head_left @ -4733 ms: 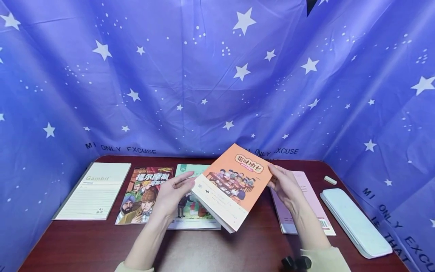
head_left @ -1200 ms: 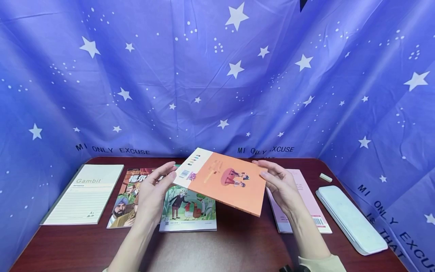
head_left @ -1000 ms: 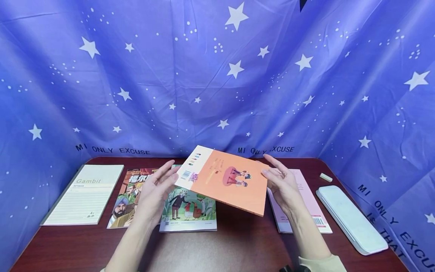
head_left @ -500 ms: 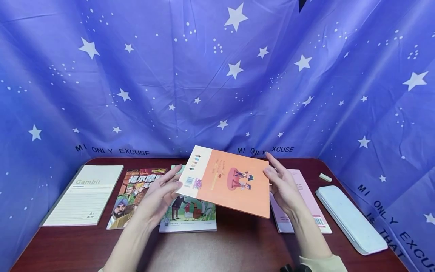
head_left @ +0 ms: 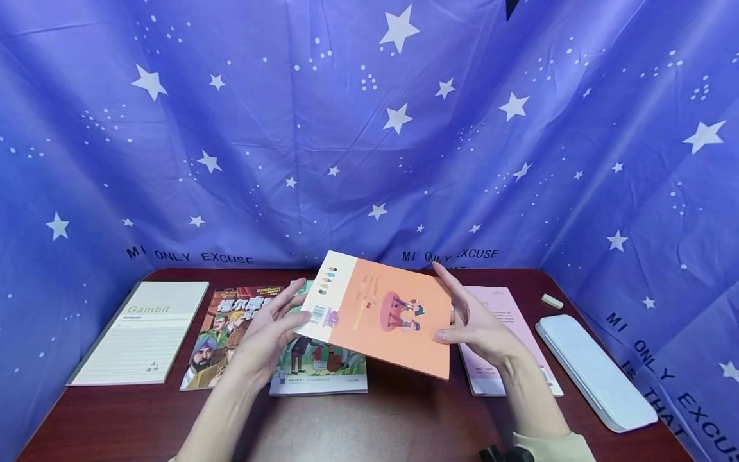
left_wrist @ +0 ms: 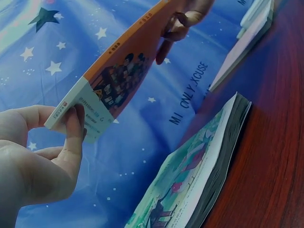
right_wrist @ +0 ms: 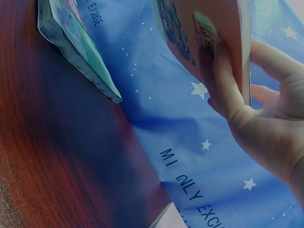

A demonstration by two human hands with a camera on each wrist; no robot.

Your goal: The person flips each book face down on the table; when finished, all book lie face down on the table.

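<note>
Left hand (head_left: 261,340) and right hand (head_left: 484,327) pinch opposite ends of the book (head_left: 369,321) between them. Probably light, slightly bendy, slick-covered; best grip likely at both short ends.

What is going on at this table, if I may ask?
Someone holds an orange-and-white book above the table, back cover up, left fingers gripping its white end and right fingers its orange end. A notebook, a comic-style book, a green book and a pink book lie there too.
</note>
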